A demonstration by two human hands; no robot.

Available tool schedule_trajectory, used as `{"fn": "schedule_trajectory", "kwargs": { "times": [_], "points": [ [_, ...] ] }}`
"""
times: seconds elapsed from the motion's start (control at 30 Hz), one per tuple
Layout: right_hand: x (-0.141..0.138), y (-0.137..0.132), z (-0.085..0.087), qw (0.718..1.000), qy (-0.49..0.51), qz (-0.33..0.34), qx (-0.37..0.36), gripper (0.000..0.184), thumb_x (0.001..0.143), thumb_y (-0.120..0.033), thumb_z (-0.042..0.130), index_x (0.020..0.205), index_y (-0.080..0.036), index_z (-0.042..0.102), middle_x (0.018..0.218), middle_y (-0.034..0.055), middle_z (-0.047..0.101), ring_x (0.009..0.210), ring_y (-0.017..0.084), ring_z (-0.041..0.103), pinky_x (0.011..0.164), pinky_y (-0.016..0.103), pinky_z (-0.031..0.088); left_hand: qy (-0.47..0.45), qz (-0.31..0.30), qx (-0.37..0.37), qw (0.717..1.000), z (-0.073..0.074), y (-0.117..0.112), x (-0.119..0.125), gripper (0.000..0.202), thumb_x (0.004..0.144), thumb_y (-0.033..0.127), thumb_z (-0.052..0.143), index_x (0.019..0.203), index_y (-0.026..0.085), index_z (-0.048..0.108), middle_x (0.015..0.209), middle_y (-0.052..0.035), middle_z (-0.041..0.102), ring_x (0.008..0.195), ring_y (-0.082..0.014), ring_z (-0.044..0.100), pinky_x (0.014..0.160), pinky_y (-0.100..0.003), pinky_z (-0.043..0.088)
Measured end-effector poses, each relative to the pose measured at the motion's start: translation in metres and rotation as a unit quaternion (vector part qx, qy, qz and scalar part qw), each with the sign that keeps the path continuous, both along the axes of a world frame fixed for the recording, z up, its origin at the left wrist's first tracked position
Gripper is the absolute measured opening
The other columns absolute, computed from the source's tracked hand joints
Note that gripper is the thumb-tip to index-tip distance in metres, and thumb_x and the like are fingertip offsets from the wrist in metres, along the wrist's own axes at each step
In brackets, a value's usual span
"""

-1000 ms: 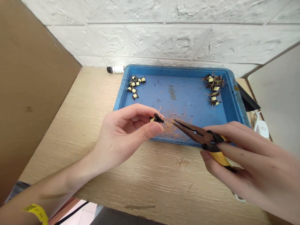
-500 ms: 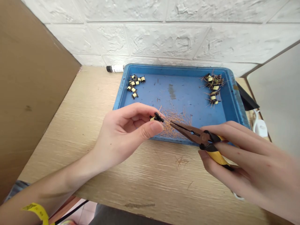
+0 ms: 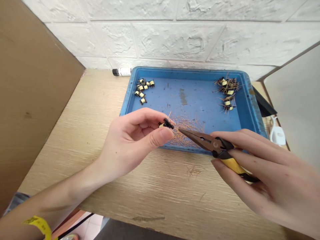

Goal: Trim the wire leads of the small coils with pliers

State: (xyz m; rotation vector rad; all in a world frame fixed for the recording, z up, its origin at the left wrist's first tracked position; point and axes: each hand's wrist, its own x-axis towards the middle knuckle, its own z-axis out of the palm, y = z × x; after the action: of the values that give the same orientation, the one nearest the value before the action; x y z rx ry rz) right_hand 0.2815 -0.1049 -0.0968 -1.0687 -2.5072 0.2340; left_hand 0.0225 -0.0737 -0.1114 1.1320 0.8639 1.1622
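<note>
A small yellow-taped coil [image 3: 163, 124] with black ends sits just above the middle of the frame, pinched between thumb and forefinger of the left hand [image 3: 130, 141]. The hand is curled narrow around it, with the other fingers folded in below. Coming in from the lower right, the right hand [image 3: 265, 166] wraps its fingers around the yellow-and-black grips of a pair of needle-nose pliers [image 3: 212, 144]. The long brown steel nose points left at the coil, its jaws nearly closed. The tips stop just beside the coil, with a small gap between them, so the pliers are not touching it.

Right now the work in hand is the lining up of tool and part, and the tips would have to close that gap to reach the coil.

Under both hands, a loose pile of thin copper-coloured wire clippings [image 3: 186, 133] lies in the lower middle of a blue plastic tray [image 3: 190, 70]. Toward the tray's upper left sits a huddle of similar coils [image 3: 142, 90] with short or no visible leads. Toward its upper right, another cluster of coils [image 3: 228, 91] bristles with long copper pins.

The tray rests on a pale wood-grain tabletop [image 3: 152, 196], against a white-painted brick wall [image 3: 175, 36]. A small white bottle [image 3: 122, 71] with a black cap lies behind the tray, and a white plug [image 3: 277, 136] sits at the right. A yellow wristband [image 3: 37, 225] circles the left wrist at the lower left.
</note>
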Motion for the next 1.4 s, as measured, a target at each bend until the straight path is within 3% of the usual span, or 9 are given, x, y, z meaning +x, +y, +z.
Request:
{"fn": "schedule_trajectory", "kwargs": {
  "times": [0.13, 0.37, 0.67, 0.97, 1.1, 1.17, 1.27, 1.33, 1.4],
  "points": [
    [0.001, -0.001, 0.000, 1.000, 0.002, -0.002, -0.009, 0.015, 0.101, -0.015, 0.055, 0.087, -0.022, 0.055, 0.116, 0.0072, 0.069, 0.084, 0.013, 0.067, 0.070, 0.028, 0.056, -0.040, -0.043, -0.044, 0.997, -0.003, 0.002, -0.004, 0.005, 0.085, 0.021, 0.087, 0.089, 0.022, 0.084, 0.079, 0.0013, 0.078, 0.067, -0.0074, 0.071, 0.063, -0.012, 0.059],
    [0.001, -0.003, 0.002, 1.000, 0.003, 0.002, -0.006, 0.017, 0.100, -0.013, 0.055, 0.085, -0.022, 0.052, 0.115, 0.0062, 0.070, 0.082, 0.013, 0.066, 0.064, 0.027, 0.053, -0.092, -0.144, -0.146, 0.974, -0.005, 0.005, -0.010, 0.014, 0.088, 0.033, 0.086, 0.099, 0.024, 0.087, 0.087, -0.0005, 0.083, 0.074, -0.0087, 0.075, 0.066, -0.013, 0.061],
    [0.004, -0.002, 0.000, 1.000, 0.007, -0.008, 0.005, 0.019, 0.098, -0.012, 0.055, 0.084, -0.023, 0.050, 0.117, 0.0068, 0.070, 0.084, 0.015, 0.067, 0.062, 0.031, 0.052, -0.109, -0.126, -0.175, 0.970, -0.004, 0.005, -0.007, 0.008, 0.082, 0.028, 0.091, 0.085, 0.023, 0.085, 0.081, 0.0022, 0.085, 0.068, -0.0075, 0.076, 0.060, -0.010, 0.058],
    [0.003, -0.004, -0.001, 0.999, 0.033, 0.018, -0.034, 0.016, 0.099, -0.015, 0.052, 0.086, -0.025, 0.051, 0.111, 0.0064, 0.069, 0.089, 0.017, 0.070, 0.063, 0.033, 0.052, -0.070, -0.128, -0.148, 0.978, -0.007, 0.001, -0.011, 0.015, 0.082, 0.037, 0.091, 0.084, 0.023, 0.087, 0.080, -0.0016, 0.084, 0.065, -0.0096, 0.073, 0.060, -0.013, 0.060],
    [0.009, -0.004, 0.000, 0.998, 0.034, 0.012, -0.052, 0.013, 0.099, -0.018, 0.051, 0.090, -0.027, 0.055, 0.113, 0.0053, 0.070, 0.088, 0.018, 0.070, 0.065, 0.033, 0.055, -0.083, -0.150, -0.148, 0.974, 0.007, 0.006, -0.020, 0.016, 0.081, 0.037, 0.092, 0.080, 0.022, 0.086, 0.077, 0.0002, 0.082, 0.061, -0.0086, 0.073, 0.056, -0.012, 0.060],
    [0.018, -0.001, 0.000, 0.999, 0.027, 0.004, -0.031, 0.013, 0.098, -0.018, 0.054, 0.089, -0.027, 0.057, 0.115, 0.0047, 0.070, 0.082, 0.017, 0.069, 0.064, 0.032, 0.056, -0.103, -0.073, -0.119, 0.985, 0.020, 0.012, -0.028, 0.020, 0.071, 0.030, 0.099, 0.066, 0.021, 0.081, 0.068, 0.0064, 0.076, 0.055, -0.0038, 0.067, 0.052, -0.007, 0.057],
    [0.030, 0.004, 0.001, 1.000, -0.013, -0.020, 0.015, 0.018, 0.095, -0.011, 0.059, 0.084, -0.025, 0.056, 0.124, 0.0051, 0.070, 0.085, 0.016, 0.072, 0.065, 0.029, 0.056, -0.107, 0.072, -0.047, 0.991, 0.029, 0.019, -0.038, 0.021, 0.070, 0.015, 0.099, 0.070, 0.023, 0.079, 0.065, 0.0122, 0.074, 0.057, 0.0031, 0.064, 0.054, 0.004, 0.049],
    [0.032, 0.005, 0.002, 0.999, -0.010, -0.031, 0.009, 0.017, 0.094, -0.011, 0.059, 0.085, -0.025, 0.057, 0.126, 0.0051, 0.070, 0.088, 0.017, 0.073, 0.067, 0.031, 0.057, -0.063, 0.043, -0.056, 0.995, 0.024, 0.018, -0.036, 0.018, 0.071, 0.024, 0.098, 0.071, 0.022, 0.081, 0.065, 0.0088, 0.076, 0.057, -0.0019, 0.069, 0.049, -0.001, 0.052],
    [0.029, 0.004, 0.001, 1.000, 0.000, -0.027, -0.002, 0.016, 0.093, -0.012, 0.058, 0.085, -0.025, 0.056, 0.121, 0.0058, 0.070, 0.085, 0.019, 0.072, 0.064, 0.034, 0.055, -0.037, -0.038, -0.064, 0.997, 0.013, 0.013, -0.028, 0.011, 0.079, 0.032, 0.093, 0.079, 0.024, 0.086, 0.072, 0.0019, 0.081, 0.059, -0.0091, 0.074, 0.051, -0.011, 0.058]
  ]
}}
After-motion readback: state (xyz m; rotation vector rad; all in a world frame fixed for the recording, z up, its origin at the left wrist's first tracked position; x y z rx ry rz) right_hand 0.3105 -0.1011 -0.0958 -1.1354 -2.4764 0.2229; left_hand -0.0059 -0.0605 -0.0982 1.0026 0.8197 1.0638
